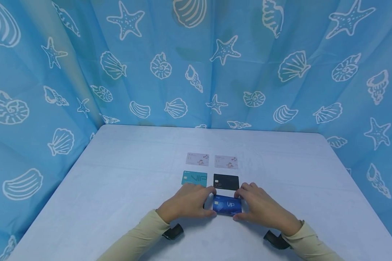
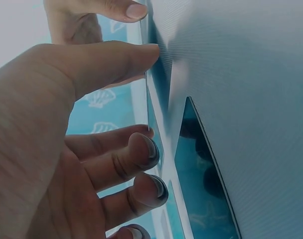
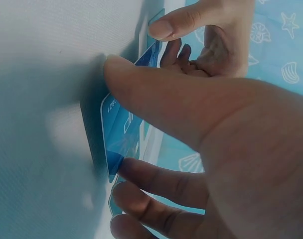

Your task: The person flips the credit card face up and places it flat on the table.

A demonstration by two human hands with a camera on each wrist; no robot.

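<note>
A blue card [image 1: 227, 206] marked VIP is held by its edges between both hands, close over the table. My left hand [image 1: 191, 201] has its thumb and index finger at the left end. At the right end, my right hand [image 1: 261, 206] grips it between thumb and index finger. The right wrist view shows the blue card [image 3: 122, 142] raised at a slant, its shadow beside it. Under the left hand lies a dark glossy card [image 2: 204, 184], mostly hidden in the head view. Just beyond the fingers lie a teal card [image 1: 194, 177] and a black card [image 1: 226, 182].
Two pale cards, one on the left [image 1: 197, 159] and one on the right [image 1: 226, 162], form the farthest row. The white-covered table [image 1: 134, 174] ends at a blue curtain [image 1: 196, 65] printed with shells and starfish. Black straps sit near both wrists.
</note>
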